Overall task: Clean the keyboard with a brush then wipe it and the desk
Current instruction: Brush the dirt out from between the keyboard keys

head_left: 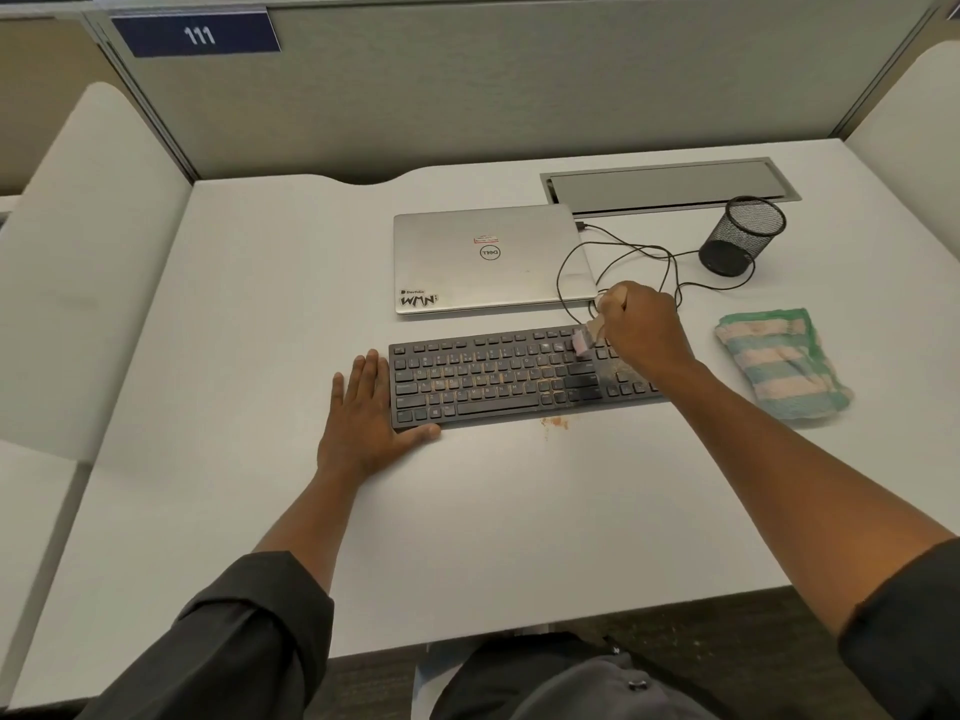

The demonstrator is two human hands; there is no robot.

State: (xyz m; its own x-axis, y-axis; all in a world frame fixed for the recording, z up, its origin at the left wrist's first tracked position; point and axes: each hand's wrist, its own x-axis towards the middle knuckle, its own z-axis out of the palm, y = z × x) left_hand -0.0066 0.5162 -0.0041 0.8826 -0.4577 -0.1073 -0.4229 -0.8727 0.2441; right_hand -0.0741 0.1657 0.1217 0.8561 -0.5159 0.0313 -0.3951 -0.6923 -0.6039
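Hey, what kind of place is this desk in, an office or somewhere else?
Probably a shared office or study cubicle. Grey partition panels wall in the white desk, a blue sign reading 111 numbers the spot, and a cable hatch is set into the desktop behind a closed Dell laptop.

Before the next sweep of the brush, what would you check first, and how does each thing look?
1. Brush gripped by the right hand: ok.
2. Bristles touching the keyboard: ok, at its upper right keys.
3. Left hand steadying the keyboard's left end: ok, flat against it.
4. Keys free of crumbs: not ok, orange specks remain.
5. Desk in front clean: not ok, an orange smudge lies there.
6. Cloth ready for wiping: ok, lying to the right.
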